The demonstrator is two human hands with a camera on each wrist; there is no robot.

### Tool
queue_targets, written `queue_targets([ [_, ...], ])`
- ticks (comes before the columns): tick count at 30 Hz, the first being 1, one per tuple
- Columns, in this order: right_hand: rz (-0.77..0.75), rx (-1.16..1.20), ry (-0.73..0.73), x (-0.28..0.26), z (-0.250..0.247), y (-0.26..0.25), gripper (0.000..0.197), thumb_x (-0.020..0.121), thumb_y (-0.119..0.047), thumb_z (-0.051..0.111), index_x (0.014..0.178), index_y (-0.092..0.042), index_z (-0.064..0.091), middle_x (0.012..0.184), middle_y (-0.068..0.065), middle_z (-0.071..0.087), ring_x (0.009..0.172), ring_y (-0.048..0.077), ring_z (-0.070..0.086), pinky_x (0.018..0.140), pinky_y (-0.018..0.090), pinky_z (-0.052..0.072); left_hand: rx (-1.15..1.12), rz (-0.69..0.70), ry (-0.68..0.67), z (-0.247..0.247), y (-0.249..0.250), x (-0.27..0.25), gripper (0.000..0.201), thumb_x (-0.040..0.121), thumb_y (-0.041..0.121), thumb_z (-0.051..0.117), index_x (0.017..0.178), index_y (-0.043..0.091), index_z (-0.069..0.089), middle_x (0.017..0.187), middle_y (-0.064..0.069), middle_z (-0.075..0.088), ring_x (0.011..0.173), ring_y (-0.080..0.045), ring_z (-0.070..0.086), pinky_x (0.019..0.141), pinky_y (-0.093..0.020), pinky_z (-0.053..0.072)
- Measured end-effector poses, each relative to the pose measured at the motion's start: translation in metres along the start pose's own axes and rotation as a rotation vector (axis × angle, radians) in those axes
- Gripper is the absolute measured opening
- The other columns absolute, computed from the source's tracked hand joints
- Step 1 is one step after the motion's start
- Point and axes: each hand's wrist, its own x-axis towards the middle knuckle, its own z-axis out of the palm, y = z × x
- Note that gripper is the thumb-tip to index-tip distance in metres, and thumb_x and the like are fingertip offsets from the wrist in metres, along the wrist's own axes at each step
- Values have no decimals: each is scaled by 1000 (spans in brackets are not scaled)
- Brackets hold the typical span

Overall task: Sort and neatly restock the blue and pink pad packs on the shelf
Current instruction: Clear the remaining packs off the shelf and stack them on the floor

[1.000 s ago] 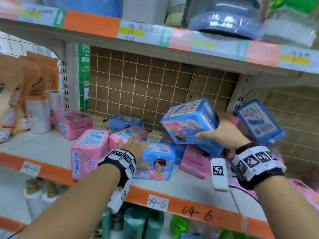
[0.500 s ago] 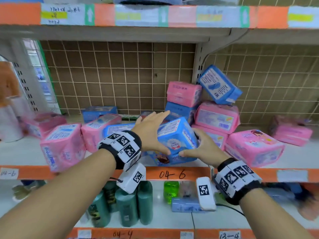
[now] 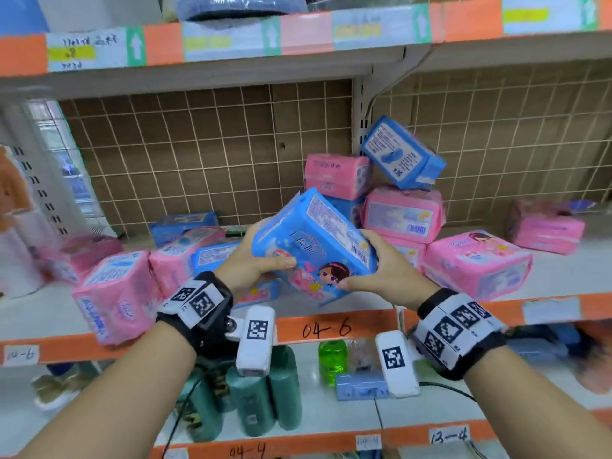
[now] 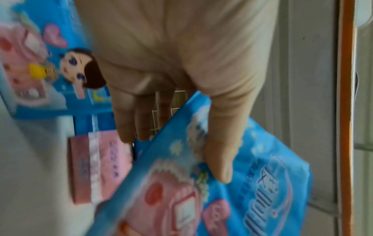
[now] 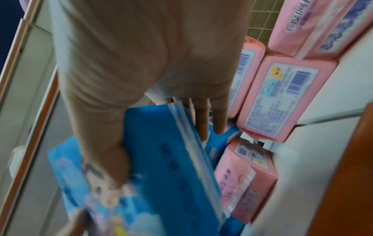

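Right now I hold a blue pad pack (image 3: 314, 246) tilted in the air between both hands, just above the front edge of the white shelf (image 3: 39, 313). My left hand (image 3: 251, 260) grips its left end, thumb curled across the printed front. My right hand (image 3: 384, 276) clasps its right end, fingers behind it. Behind the held pack, pink packs (image 3: 402, 218) sit piled on the shelf, another blue pack (image 3: 402, 154) leaning on top.

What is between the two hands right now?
A tilted blue pad pack, gripped by the left hand and right hand; the head view shows it.
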Motion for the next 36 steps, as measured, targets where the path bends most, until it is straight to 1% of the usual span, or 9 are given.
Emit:
queue_targets([
  [2, -11, -168, 58, 6, -6, -4, 79, 58, -11, 85, 122, -25, 42, 115, -5, 51, 101, 1, 53, 84, 15, 42, 234, 21, 67, -6, 0, -1, 71, 72, -9, 71, 130, 17, 41, 116, -4, 53, 85, -1, 62, 60, -18, 51],
  [5, 23, -260, 34, 19, -17, -10, 79, 55, -14, 86, 119, -27, 43, 120, 1, 48, 109, 15, 50, 91, 30, 44, 670, 92, 122, -19, 0, 5, 82, 65, 8, 83, 134, 19, 41, 134, -5, 45, 122, -15, 44, 94, -23, 38],
  [9, 110, -441, -80, 26, -14, 1, 78, 61, -22, 85, 127, -18, 44, 120, -5, 50, 118, 15, 48, 95, 24, 38, 1146, 27, 56, -32, -8, 13, 88, 69, 22, 80, 143, 18, 32, 140, -11, 40, 130, -26, 35, 106, -32, 31],
  [13, 128, -545, -72, 21, -3, 17, 84, 65, -23, 83, 135, -12, 38, 128, 4, 45, 125, 22, 40, 99, 25, 32, 1238, -119, -11, -51, -19, 23, 91, 70, 27, 79, 144, 17, 28, 143, -12, 36, 131, -25, 36, 103, -28, 31],
  [15, 130, -759, -90, 26, 1, 10, 78, 63, -37, 82, 127, -14, 45, 117, 4, 49, 117, 25, 42, 88, 26, 32, 1283, -140, 11, -65, -15, 34, 96, 67, 31, 81, 145, 15, 26, 145, -12, 35, 132, -26, 35, 104, -30, 31],
  [22, 420, -1127, -150, 47, 32, -20, 106, 58, -76, 64, 131, -5, 37, 126, 12, 48, 116, 29, 47, 94, 40, 44, 1522, -306, -132, -77, -31, 48, 112, 64, 61, 72, 148, 25, 7, 153, -13, 17, 139, -33, 19, 111, -49, 25],
  [27, 557, -1154, -198, 56, 47, -30, 71, 54, -76, 66, 83, -12, 53, 80, 2, 56, 73, 21, 53, 60, 28, 42, 1540, -108, -59, -80, -42, 28, 113, 59, 64, 72, 147, 29, 10, 149, -8, 20, 138, -27, 18, 109, -51, 18],
  [32, 614, -1138, -153, 69, 53, -31, 58, 56, -67, 72, 62, -15, 48, 65, 1, 52, 55, 18, 49, 51, 26, 38, 1396, 112, 41, -92, -53, 8, 117, 56, 61, 74, 147, 21, 12, 144, -4, 28, 134, -22, 22, 110, -42, 14],
  [36, 548, -1104, -155, 65, 62, -23, 93, 62, -62, 72, 130, -9, 38, 128, 14, 46, 116, 31, 46, 93, 39, 43, 1402, 107, 14, -92, -52, 5, 113, 57, 53, 77, 146, 26, 14, 140, -3, 29, 131, -25, 22, 111, -44, 13],
])
